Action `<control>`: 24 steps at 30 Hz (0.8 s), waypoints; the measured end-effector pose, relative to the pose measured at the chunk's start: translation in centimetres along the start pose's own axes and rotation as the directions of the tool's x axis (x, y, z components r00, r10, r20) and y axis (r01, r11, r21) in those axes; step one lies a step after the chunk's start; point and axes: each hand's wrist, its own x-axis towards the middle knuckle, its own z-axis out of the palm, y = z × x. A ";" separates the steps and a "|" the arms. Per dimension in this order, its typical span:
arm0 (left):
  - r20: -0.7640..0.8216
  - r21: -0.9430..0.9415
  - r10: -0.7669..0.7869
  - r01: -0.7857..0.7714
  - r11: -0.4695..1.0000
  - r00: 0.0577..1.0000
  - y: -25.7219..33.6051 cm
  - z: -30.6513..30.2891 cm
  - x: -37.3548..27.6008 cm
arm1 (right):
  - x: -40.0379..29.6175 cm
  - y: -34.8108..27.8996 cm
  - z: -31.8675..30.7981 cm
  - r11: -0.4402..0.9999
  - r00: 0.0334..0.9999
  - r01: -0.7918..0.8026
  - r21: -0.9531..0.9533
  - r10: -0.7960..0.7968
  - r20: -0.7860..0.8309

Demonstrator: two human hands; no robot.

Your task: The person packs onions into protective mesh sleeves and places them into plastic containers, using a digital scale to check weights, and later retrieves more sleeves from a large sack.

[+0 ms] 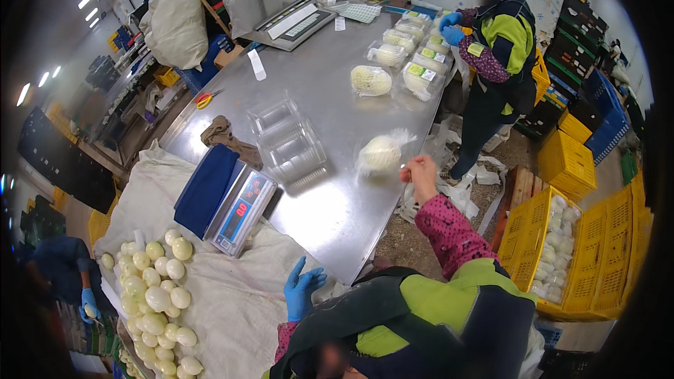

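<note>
My left hand (pixel 304 288), in a blue glove, is raised over the cloth's edge with fingers apart and nothing in it. My bare right hand (pixel 421 173) has curled fingers beside a pack of pale vegetables in white netting (pixel 380 153); whether it grips the pack's edge is unclear. Clear plastic trays (pixel 288 142) lie left of the pack. A digital scale (pixel 245 210) bears a folded navy cloth (pixel 206 189). Peeled onions (pixel 157 299) are heaped on a pale cloth (pixel 226 295) at left. Labelled and unlabelled packs (pixel 416 55) stand in rows farther up the steel table (pixel 321 89).
A co-worker (pixel 500 47) in blue gloves stands at the table's far right; another person (pixel 63 273) holds an onion at far left. Scissors (pixel 206 99), a brown rag (pixel 229 139) and a wrapping machine (pixel 295 21) are on the table. Yellow crates (pixel 518 237) stand right.
</note>
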 end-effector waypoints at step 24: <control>-0.677 0.314 0.306 -0.113 0.943 0.669 -1.9 4.3 -0.8 | 21.3 6.8 18.9 0.641 0.937 -0.231 0.732 0.350 -0.010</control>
